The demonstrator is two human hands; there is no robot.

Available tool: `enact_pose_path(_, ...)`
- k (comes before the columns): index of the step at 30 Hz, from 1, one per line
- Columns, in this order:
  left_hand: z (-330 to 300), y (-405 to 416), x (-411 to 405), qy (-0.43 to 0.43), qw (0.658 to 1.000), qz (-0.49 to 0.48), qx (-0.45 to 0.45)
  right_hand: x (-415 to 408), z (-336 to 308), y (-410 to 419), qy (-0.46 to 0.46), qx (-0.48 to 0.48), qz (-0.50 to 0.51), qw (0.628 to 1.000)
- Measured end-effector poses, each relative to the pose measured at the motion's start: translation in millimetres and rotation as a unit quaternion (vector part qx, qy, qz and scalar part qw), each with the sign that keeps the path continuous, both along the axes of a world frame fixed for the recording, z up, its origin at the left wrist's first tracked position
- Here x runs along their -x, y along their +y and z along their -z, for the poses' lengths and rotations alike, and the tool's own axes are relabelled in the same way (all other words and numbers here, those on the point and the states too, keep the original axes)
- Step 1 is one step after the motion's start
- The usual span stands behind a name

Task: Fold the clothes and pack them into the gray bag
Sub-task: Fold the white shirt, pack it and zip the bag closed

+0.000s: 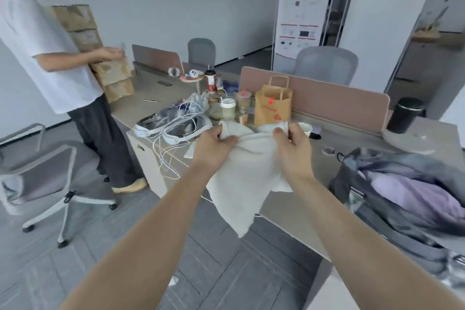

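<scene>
1. Hanging from both hands, a cream garment (241, 178) is pinched at its top edge by the left hand (214, 145) and right hand (293, 151).
2. Its length drops straight below them.
3. The gray bag (392, 211) lies open on the surface, nearest the right hand.

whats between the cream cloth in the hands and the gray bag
In the head view, only bare desk top lies between the cream cloth, held up by both hands, and the open gray bag at right. A lilac garment already sits inside the bag.
</scene>
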State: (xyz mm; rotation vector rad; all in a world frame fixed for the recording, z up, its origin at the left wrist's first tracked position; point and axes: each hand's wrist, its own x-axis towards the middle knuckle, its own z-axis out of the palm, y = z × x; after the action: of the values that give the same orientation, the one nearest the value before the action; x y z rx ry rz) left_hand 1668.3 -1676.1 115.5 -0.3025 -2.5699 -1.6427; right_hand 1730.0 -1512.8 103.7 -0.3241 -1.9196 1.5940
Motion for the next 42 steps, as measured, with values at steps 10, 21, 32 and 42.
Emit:
enact_pose_path(10, 26, 131, 101, -0.018, 0.985, 0.164, 0.054, 47, 51, 110, -0.087, -0.005, 0.13, 0.988)
enact_pose_path(21, 147, 175, 231, -0.087, 0.883, 0.379, 0.264, 122, 177, 134, -0.48, -0.078, 0.184, 0.854)
enact_pose_path(32, 272, 138, 248, -0.068, 0.791, 0.388, 0.468, 191, 217, 132, -0.48, -0.246, 0.026, 0.842)
enact_pose_path(42, 279, 120, 268, -0.137, 0.878, 0.256, 0.38, 219, 248, 144, -0.588, -0.402, -0.136, 0.689)
